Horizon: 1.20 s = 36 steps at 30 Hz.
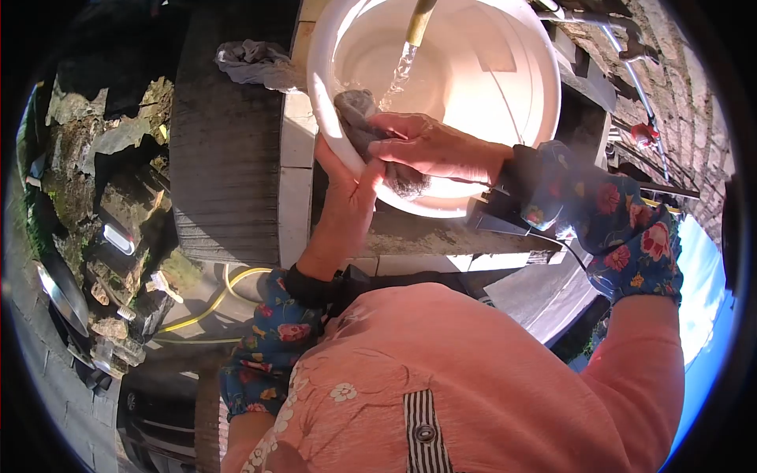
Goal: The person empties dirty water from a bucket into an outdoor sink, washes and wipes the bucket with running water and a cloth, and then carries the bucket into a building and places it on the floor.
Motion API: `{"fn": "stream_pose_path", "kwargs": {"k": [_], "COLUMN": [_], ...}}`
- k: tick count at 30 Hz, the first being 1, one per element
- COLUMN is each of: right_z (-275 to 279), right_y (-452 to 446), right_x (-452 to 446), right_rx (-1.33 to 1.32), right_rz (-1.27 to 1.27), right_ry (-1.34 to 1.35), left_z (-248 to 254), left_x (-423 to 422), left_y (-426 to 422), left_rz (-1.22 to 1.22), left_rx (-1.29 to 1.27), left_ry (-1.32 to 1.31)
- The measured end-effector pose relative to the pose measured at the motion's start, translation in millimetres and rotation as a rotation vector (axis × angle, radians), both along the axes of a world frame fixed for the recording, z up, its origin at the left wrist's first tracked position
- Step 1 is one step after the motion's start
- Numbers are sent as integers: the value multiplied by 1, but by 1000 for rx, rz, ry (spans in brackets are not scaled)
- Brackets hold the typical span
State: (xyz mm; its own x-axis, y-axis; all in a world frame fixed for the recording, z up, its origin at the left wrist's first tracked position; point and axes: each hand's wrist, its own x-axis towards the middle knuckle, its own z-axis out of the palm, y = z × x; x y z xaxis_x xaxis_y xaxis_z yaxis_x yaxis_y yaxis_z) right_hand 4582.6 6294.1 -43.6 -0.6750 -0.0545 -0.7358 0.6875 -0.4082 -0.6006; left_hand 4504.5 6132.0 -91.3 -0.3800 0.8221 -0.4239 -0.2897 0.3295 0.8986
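Note:
A wet grey cloth (355,106) lies over the near left rim of a large white basin (319,75). My left hand (347,193) is at the outside of that rim, its thumb pressed against the cloth. From the right, my right hand (430,146) reaches over the basin with its fingers closed on the cloth. Water runs from a yellowish hose (419,22) into the basin, just beyond my hands. Part of the cloth hangs below my right hand inside the rim.
Another grey cloth (256,65) rests on the ledge left of the basin. A dark ridged slab (225,165) stands beside white tiles. A yellow hose (206,311) curves on the ground at lower left. Pipes and a red valve (644,135) line the brick wall at right.

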Motion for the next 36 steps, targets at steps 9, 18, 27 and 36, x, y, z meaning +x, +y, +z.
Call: {"fn": "stream_pose_path", "kwargs": {"k": [9, 18, 27, 36], "right_z": [-26, 30, 42, 26], "right_y": [29, -81, -46, 27], "right_x": [109, 16, 163, 176], "right_rx": [1022, 904, 1474, 1678], "right_rz": [1086, -125, 421, 618], "right_ry": [-27, 295, -19, -197], "left_z": [16, 10, -8, -9], "left_x": [5, -11, -17, 33], "left_y": [8, 7, 13, 1], "left_rz": [154, 151, 115, 502], "left_rx": [49, 91, -2, -23], "left_ry": [-283, -635, -547, -235]}}
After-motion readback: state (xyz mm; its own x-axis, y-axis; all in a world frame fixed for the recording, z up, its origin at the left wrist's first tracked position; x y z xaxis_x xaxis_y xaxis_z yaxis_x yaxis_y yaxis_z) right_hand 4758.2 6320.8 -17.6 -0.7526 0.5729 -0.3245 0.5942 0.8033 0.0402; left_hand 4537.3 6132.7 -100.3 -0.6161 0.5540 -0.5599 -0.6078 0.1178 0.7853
